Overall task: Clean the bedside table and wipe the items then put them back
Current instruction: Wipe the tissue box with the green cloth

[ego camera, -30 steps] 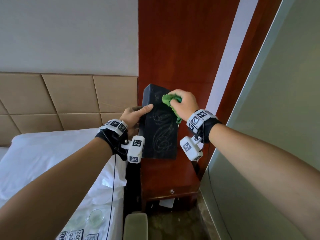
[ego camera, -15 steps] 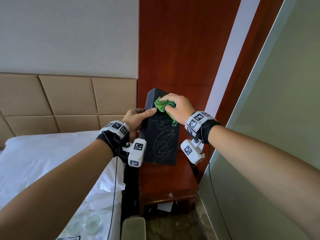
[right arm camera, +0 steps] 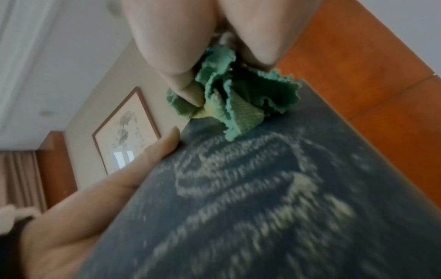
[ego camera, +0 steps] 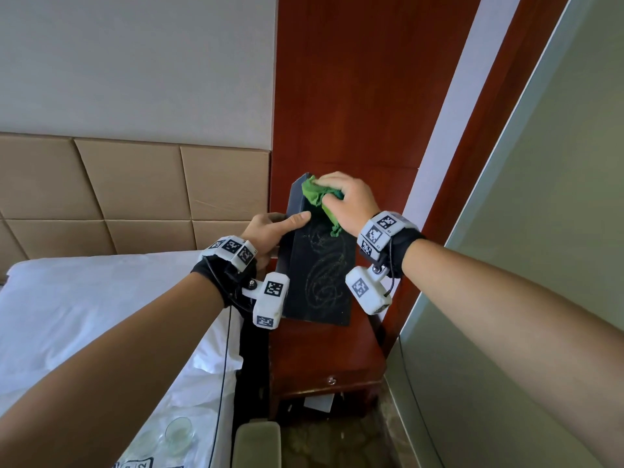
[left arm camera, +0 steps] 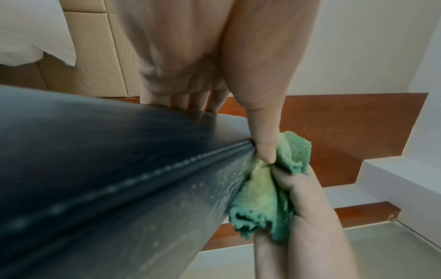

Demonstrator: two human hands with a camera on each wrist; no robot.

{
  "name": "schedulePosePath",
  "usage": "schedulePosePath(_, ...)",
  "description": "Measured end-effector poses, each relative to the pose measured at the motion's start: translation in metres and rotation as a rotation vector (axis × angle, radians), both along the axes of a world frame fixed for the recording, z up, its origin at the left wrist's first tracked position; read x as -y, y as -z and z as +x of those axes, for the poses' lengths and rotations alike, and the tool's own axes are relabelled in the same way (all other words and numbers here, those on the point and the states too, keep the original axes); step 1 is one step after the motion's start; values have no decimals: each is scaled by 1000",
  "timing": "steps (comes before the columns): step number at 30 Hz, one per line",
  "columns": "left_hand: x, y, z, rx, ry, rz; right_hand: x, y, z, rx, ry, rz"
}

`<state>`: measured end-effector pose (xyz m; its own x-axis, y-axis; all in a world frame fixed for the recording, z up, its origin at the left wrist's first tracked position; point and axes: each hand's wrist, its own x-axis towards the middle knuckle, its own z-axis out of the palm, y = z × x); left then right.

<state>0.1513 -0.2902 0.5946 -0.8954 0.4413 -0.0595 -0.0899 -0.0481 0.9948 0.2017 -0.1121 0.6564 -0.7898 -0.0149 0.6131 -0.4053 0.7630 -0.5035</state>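
Observation:
A black box [ego camera: 320, 275] with a faint gold swirl pattern [right arm camera: 250, 188] stands tilted on its lower end on the red-brown bedside table [ego camera: 324, 352]. My left hand [ego camera: 270, 231] grips its left side, thumb across the front and fingers behind it. In the left wrist view the box's stitched edge [left arm camera: 119, 185] runs up to my thumb. My right hand [ego camera: 347, 201] holds a bunched green cloth [ego camera: 317, 194] and presses it on the box's top left corner. The cloth [right arm camera: 229, 102] shows crumpled under my fingers in the right wrist view, and again beside my thumb [left arm camera: 262, 192].
A bed with white sheets [ego camera: 84, 315] lies to the left under a tan padded headboard [ego camera: 135, 194]. A glass [ego camera: 177, 432] lies on the bed near the bottom edge. A frosted glass partition [ego camera: 526, 265] closes the right side. Wood panelling [ego camera: 354, 96] rises behind the table.
My right hand slid the green cloth up and to the left across the box's front, reaching its top left corner. The left hand kept its hold on the box.

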Motion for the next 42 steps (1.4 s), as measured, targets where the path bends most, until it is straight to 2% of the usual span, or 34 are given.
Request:
schedulePosePath(5,6,2,-2,17,-29,32,0,19,5,144,-21,-94)
schedulePosePath(13,12,0,-5,33,-62,68,-5,24,7,265,-91,75)
schedulePosePath(18,15,-5,-4,52,-4,110,-18,15,-1,-6,232,-343)
schedulePosePath(21,15,-4,-2,63,2,130,-26,19,-9,61,266,-674)
schedulePosePath(24,13,-2,-1,90,23,119,-25,22,-12,133,246,-803)
schedulePosePath(31,10,-6,1,217,-15,99,-17,25,-10,179,211,-710)
schedulePosePath(34,11,-3,-3,182,-80,100,-17,32,-10,195,237,-524)
schedulePosePath(37,9,1,-5,168,-146,104,-16,39,-13,93,279,-193)
schedulePosePath(42,6,6,-10,206,-224,135,-7,36,-5,117,115,33)
